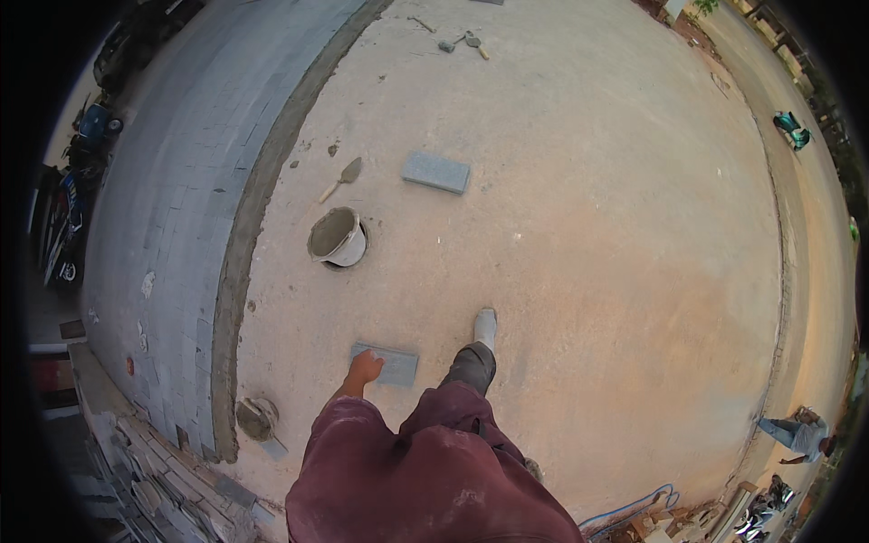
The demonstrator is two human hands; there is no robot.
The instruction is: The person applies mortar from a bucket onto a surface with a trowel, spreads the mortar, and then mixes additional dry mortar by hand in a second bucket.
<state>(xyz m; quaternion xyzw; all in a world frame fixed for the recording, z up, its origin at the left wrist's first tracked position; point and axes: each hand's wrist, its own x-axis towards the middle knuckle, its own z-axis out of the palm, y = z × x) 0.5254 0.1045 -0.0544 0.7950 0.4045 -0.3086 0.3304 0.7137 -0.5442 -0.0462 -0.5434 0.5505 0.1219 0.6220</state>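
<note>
My left hand (365, 367) reaches down from the maroon sleeve to the left end of a flat grey paving slab (398, 366). Its fingers are closed on that end. Whether the slab is off the ground I cannot tell. Out of sight is my right hand. Ahead stands a pale bucket (352, 246), tilted, its inside coated with grey mortar. Past it lies a pointed trowel (350, 170) with a wooden handle. Right of the trowel sits a stack of grey slabs (436, 172). My grey-shod foot (486, 328) is on the ground, right of the slab.
A strip of grey mortar (237, 299) edges the laid paving (172, 226) on the left. At the lower left sits a mortar-smeared container (256, 418). Mallets (472, 41) lie far ahead. A person (801, 436) walks along the road at right. A blue hose (656, 496) curls behind.
</note>
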